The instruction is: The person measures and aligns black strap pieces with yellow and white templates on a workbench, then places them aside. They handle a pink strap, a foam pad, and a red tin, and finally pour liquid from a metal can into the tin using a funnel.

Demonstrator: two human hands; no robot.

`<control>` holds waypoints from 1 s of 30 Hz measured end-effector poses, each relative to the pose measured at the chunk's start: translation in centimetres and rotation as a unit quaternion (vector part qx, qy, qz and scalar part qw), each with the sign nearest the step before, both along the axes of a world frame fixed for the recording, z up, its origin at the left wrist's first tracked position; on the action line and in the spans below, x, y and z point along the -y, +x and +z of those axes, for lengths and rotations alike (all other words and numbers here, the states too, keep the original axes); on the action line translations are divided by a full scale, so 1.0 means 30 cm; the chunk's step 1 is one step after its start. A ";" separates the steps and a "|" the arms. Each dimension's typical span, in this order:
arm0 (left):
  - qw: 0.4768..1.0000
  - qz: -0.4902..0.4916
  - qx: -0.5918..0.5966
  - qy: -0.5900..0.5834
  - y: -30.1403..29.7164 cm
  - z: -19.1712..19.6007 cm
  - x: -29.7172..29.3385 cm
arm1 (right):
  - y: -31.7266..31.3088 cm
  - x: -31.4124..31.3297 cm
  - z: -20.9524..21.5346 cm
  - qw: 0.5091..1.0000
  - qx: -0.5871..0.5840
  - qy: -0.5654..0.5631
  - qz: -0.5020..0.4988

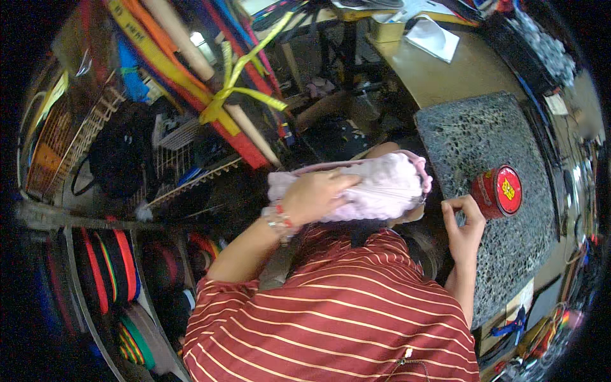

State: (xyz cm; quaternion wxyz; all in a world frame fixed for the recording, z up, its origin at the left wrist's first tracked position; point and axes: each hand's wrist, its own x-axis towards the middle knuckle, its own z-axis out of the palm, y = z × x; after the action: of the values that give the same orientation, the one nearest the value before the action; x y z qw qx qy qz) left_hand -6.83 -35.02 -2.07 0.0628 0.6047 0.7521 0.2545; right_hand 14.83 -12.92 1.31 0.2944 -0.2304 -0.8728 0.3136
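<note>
A pale pink, puffy pouch (382, 184) with a darker pink strap or trim lies across my lap. My left hand (316, 196) grips it from the left, fingers over its top; a beaded bracelet circles that wrist. Held apart from the pouch, to its right, my right hand (464, 223) has thumb and forefinger pressed together in a pinch. Whatever may be between those fingertips is too small to tell. Just beside this hand, a round red tin (507, 191) with a yellow mark on its lid sits on a speckled dark grey slab (471, 137).
Rolls of coloured webbing (137, 340) fill a rack on the left. Overhead at upper left hang colourful straps with a yellow ribbon (229, 92) tied round them. A yellowish container (387, 28) and white paper (433, 38) rest on the far tabletop (468, 76). Blue-handled clips or tools (512, 325) lie at lower right.
</note>
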 end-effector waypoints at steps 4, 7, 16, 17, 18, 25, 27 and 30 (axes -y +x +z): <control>0.993 0.050 0.055 -0.096 -0.070 0.130 0.344 | -0.035 -0.017 0.023 0.999 0.010 -0.027 0.042; 0.988 0.073 -0.013 -0.137 -0.134 0.135 0.491 | -0.059 -0.008 0.023 0.996 0.008 -0.021 0.085; 0.954 0.230 0.007 -0.191 -0.207 -0.036 0.730 | -0.056 0.035 -0.003 0.995 0.004 -0.039 0.087; 0.951 0.229 0.030 -0.206 -0.184 -0.030 0.708 | -0.067 0.053 -0.002 0.995 0.023 -0.052 0.078; 0.952 0.195 -0.007 -0.235 -0.161 -0.012 0.673 | -0.081 0.077 0.002 0.992 0.014 -0.041 0.115; 0.996 -0.010 -0.089 -0.012 0.145 0.210 0.252 | -0.211 0.294 0.118 0.907 0.067 0.169 0.379; 0.991 -0.060 -0.106 0.060 0.220 0.237 0.141 | -0.208 0.313 0.157 0.908 0.079 0.165 0.378; 0.985 -0.040 -0.040 0.164 0.212 0.235 0.044 | -0.147 0.292 0.179 0.933 0.155 0.136 0.296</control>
State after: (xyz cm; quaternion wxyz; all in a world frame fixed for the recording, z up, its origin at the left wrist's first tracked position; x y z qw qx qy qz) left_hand -0.47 -36.34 4.97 -0.0579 0.6459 0.6773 0.3475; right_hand 10.41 -21.70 6.67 0.0779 0.0351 -0.9706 0.2249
